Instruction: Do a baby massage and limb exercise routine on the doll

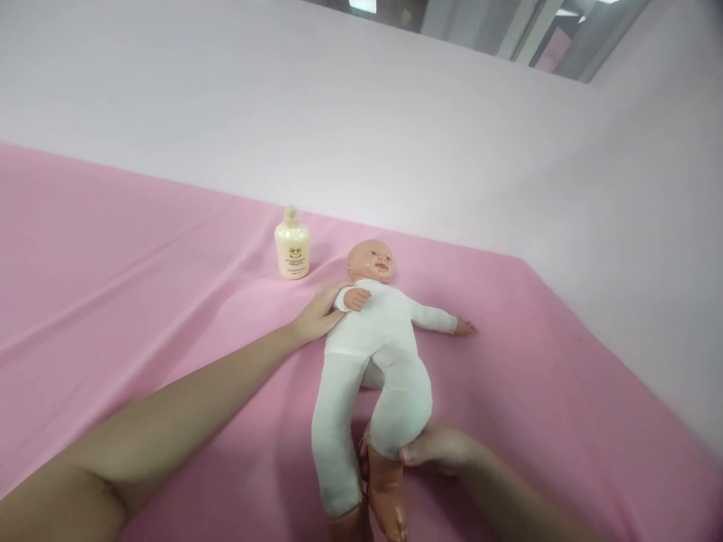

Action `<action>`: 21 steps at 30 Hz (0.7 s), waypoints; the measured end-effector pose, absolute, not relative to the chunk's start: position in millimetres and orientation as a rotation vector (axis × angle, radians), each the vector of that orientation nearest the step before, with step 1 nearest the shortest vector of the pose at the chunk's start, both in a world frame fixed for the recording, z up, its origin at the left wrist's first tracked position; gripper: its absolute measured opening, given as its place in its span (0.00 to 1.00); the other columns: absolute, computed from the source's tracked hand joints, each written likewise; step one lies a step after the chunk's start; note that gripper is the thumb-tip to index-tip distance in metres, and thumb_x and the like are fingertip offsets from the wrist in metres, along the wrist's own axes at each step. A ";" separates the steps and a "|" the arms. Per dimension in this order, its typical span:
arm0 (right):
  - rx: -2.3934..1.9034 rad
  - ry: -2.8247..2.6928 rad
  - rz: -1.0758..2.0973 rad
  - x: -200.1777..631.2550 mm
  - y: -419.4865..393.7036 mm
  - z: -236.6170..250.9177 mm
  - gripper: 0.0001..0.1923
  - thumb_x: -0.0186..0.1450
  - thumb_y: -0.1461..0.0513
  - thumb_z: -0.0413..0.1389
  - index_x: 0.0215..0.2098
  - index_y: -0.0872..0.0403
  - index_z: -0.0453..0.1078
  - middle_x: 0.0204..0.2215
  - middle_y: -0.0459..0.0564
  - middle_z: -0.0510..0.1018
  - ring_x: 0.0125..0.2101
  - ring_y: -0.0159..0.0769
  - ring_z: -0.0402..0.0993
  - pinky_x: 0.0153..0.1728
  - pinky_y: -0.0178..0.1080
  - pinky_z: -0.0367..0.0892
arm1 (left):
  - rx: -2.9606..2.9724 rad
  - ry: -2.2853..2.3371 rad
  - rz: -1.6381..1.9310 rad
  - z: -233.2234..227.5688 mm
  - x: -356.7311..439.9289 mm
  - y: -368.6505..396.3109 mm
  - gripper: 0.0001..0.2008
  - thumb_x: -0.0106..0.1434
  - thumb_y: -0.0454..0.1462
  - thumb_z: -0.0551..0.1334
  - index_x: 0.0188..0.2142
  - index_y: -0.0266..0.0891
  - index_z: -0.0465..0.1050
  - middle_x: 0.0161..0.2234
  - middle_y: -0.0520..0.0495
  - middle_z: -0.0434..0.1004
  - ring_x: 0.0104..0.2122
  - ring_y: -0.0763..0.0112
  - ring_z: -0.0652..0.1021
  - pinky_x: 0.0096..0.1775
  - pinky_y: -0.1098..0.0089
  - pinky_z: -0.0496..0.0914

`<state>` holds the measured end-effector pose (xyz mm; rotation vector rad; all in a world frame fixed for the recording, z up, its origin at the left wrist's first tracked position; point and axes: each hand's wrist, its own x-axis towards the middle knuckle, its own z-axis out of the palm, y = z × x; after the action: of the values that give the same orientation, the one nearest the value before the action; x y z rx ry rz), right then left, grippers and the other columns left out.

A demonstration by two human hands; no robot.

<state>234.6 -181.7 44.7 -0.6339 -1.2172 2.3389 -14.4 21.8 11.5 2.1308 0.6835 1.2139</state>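
Observation:
A baby doll (377, 342) in a white bodysuit lies on its back on the pink sheet (141, 301), head toward the far wall. My left hand (319, 312) rests against the doll's shoulder and upper arm, fingers tucked under its side. My right hand (434, 449) grips the doll's lower leg just above the bare foot, with that knee bent upward. The doll's other leg lies straight and its far arm stretches out to the right.
A cream lotion bottle (292, 243) stands upright on the sheet just left of the doll's head. A pale wall (395, 120) rises behind the sheet and along its right side.

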 end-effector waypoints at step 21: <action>-0.683 -1.232 2.359 234.7 -182.2 45.9 0.29 0.59 0.47 0.72 0.50 0.58 0.81 0.47 0.58 0.84 0.48 0.46 0.79 0.59 0.50 0.68 | 2.119 0.705 1.200 12.7 -14.9 20.6 0.23 0.73 0.51 0.60 0.61 0.42 0.71 0.56 0.39 0.78 0.55 0.50 0.76 0.58 0.49 0.70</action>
<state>234.7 -182.2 45.9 -0.6833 -1.2324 2.3589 -14.9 20.6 12.7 2.1190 0.7049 1.1995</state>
